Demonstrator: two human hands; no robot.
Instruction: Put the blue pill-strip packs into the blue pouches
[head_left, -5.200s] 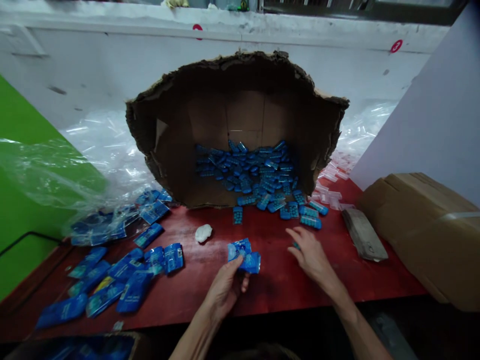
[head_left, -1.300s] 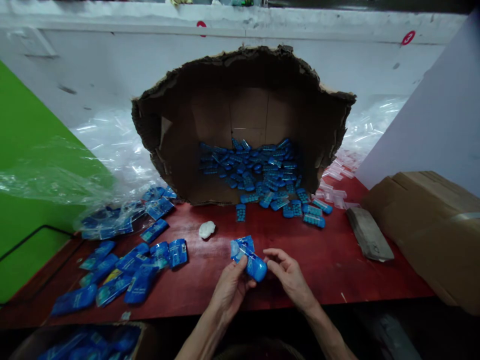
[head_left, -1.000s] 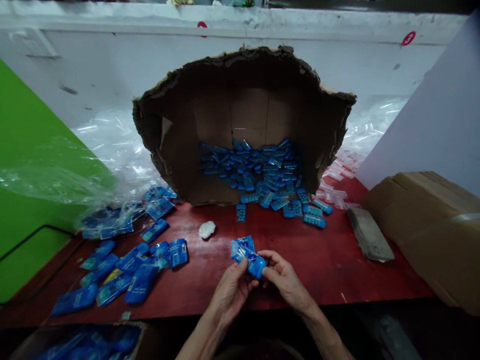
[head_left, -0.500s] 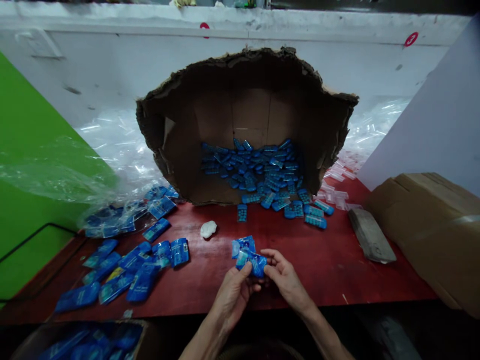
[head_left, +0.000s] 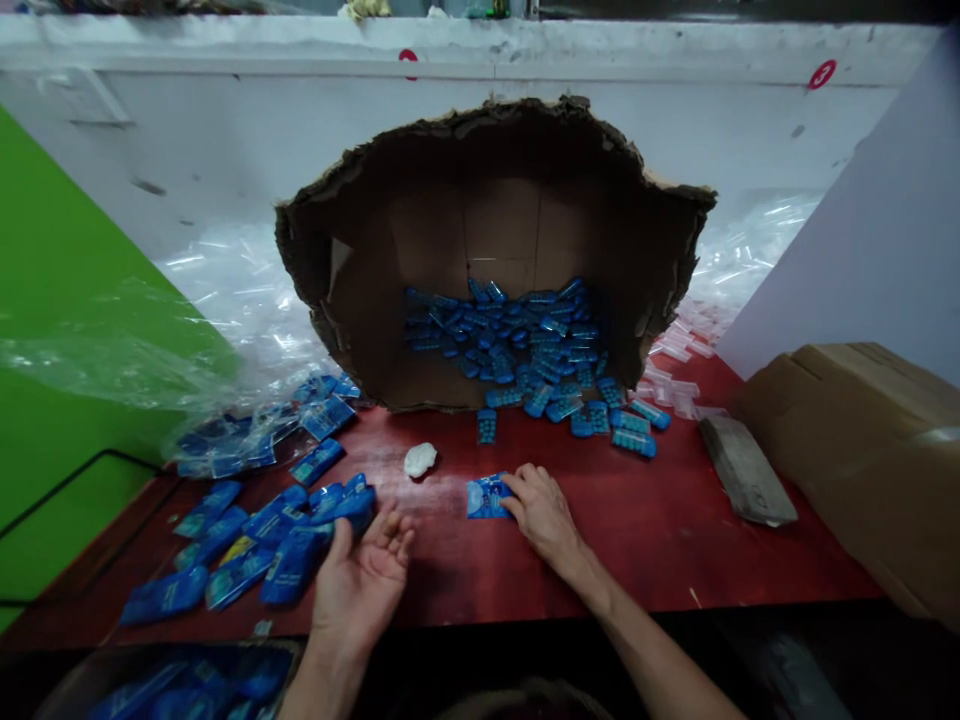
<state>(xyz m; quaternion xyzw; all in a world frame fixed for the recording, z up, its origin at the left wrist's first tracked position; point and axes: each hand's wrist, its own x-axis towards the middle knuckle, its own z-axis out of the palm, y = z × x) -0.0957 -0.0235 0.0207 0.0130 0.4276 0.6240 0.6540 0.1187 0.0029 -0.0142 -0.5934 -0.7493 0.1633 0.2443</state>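
Observation:
My left hand point(head_left: 364, 575) is open, palm up and fingers spread, at the right edge of a group of filled blue packets point(head_left: 291, 563) on the red table. A flat blue packet point(head_left: 486, 497) lies in front of me. My right hand point(head_left: 546, 515) grips its right edge between thumb and fingers. Beyond it, a small clear case of blue-green pellets point(head_left: 486, 427) rests on the table. Many similar blue-capped cases point(head_left: 551, 345) are heaped inside and spilling from a torn cardboard box point(head_left: 420, 385). A white lump point(head_left: 420, 460) sits between the hands and the box.
More flat blue packets point(head_left: 232, 445) lie at the left by clear plastic wrap point(head_left: 225, 300). An open box with blue packets point(head_left: 187, 690) stands below the table's front left edge. At right are a grey block point(head_left: 746, 470), a closed carton point(head_left: 862, 450) and clear plastic pieces point(head_left: 675, 390).
My left hand has let go of a filled blue packet at the left group and opened. My right hand has moved up and taken hold of the flat packet on the table.

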